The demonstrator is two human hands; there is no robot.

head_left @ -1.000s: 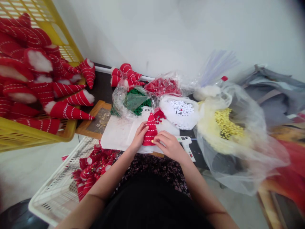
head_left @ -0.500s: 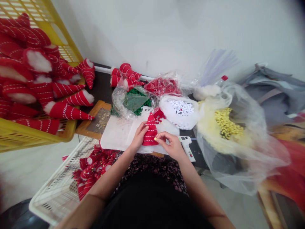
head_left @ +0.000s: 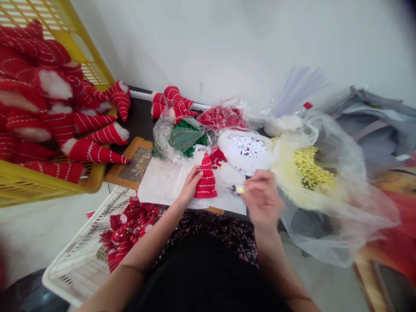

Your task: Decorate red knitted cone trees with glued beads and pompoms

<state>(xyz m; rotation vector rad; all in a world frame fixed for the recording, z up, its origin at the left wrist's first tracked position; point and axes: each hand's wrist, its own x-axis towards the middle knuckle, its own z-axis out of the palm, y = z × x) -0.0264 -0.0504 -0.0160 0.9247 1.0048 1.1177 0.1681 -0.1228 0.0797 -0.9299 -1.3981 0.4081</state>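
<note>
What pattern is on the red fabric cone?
The red fabric cone has white dashed stripes; head view.

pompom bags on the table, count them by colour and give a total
green pompom bag: 1
red pompom bag: 1
white pompom bag: 1
yellow pompom bag: 1
total: 4
</note>
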